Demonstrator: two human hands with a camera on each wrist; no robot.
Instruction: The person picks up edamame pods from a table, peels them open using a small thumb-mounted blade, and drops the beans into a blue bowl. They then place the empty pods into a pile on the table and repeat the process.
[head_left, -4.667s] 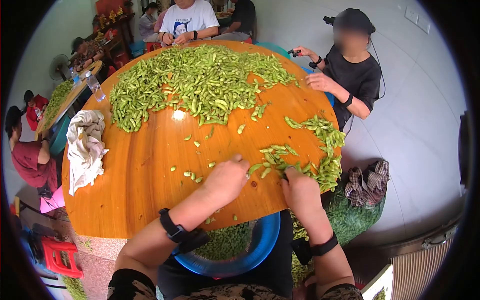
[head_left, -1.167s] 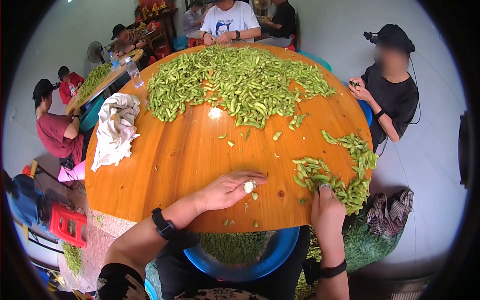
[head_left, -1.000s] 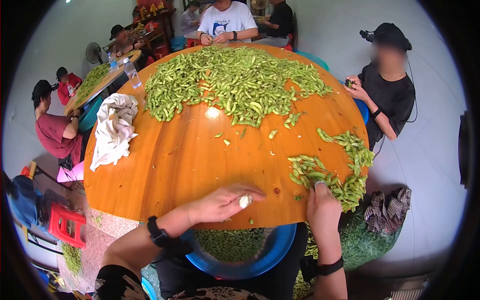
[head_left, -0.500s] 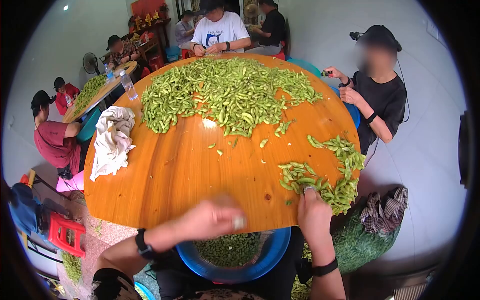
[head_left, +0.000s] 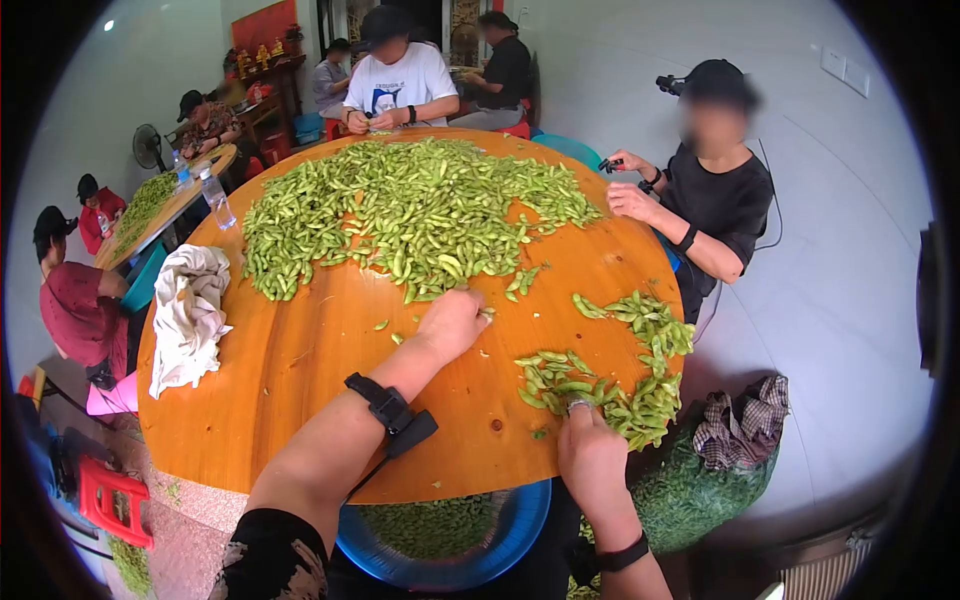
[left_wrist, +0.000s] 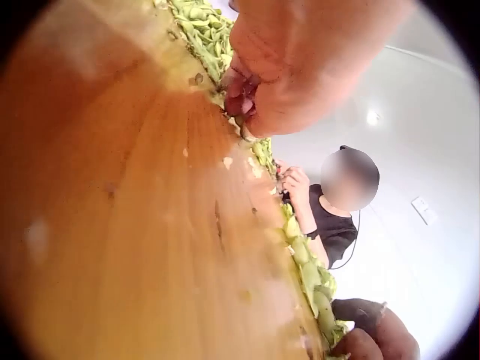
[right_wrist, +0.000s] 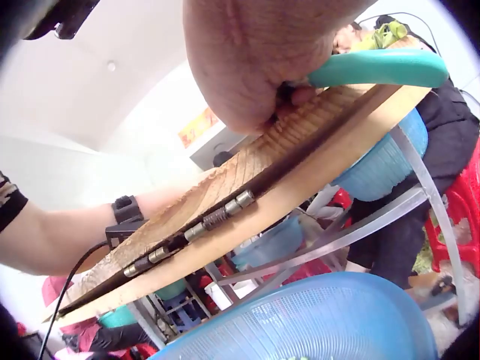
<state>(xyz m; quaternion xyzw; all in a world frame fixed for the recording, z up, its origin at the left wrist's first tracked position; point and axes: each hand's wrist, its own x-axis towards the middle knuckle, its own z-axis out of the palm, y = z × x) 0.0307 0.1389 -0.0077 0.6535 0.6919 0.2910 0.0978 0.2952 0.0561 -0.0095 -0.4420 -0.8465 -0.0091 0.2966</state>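
My left hand (head_left: pixel 453 318) reaches across the round wooden table (head_left: pixel 300 400) to the front edge of a big heap of green soybean pods (head_left: pixel 400 210). Its fingers curl at the pods in the left wrist view, and the thumb carries a white wrapping. I cannot tell whether it holds a pod. At the near right, my right hand (head_left: pixel 592 455) is closed beside a smaller curved row of pods (head_left: pixel 650 400). A teal handle (right_wrist: pixel 375 69) sticks out from that hand in the right wrist view, and something silvery (head_left: pixel 580 403) shows at its fingertips from above.
A blue basin (head_left: pixel 535 515) with green beans sits below the table's near edge. A white cloth (head_left: pixel 188 310) and a water bottle (head_left: pixel 216 200) lie toward the left. A person in black (head_left: pixel 715 200) works at the right; a full green net sack (head_left: pixel 720 500) stands below.
Small shelled beans in the table's middle have been swept off toward the near edge. My left hand then moved from above the basin forward to the heap. The right hand stays by its pods.
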